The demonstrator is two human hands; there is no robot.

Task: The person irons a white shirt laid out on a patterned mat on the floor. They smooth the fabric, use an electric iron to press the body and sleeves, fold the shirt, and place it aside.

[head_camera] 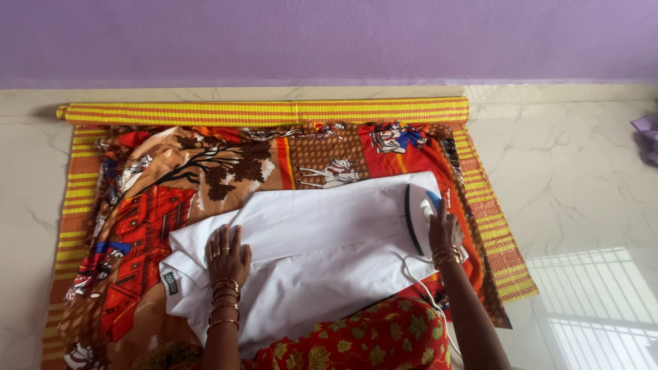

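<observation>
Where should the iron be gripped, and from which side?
Grip the iron by its top handle, where the right hand holds it, coming from above on the near side. It stands tipped on the white shirt's right end, dark soleplate facing left, so stay off that face. The left hand presses the shirt flat.

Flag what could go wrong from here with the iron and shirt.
1. The left hand lies flat on the white shirt, in line with the iron; a long stroke toward it could burn fingers.
2. The cord trails over the shirt near the right hand and might snag or crease the cloth.
3. The iron may scorch the shirt if left too long.
</observation>
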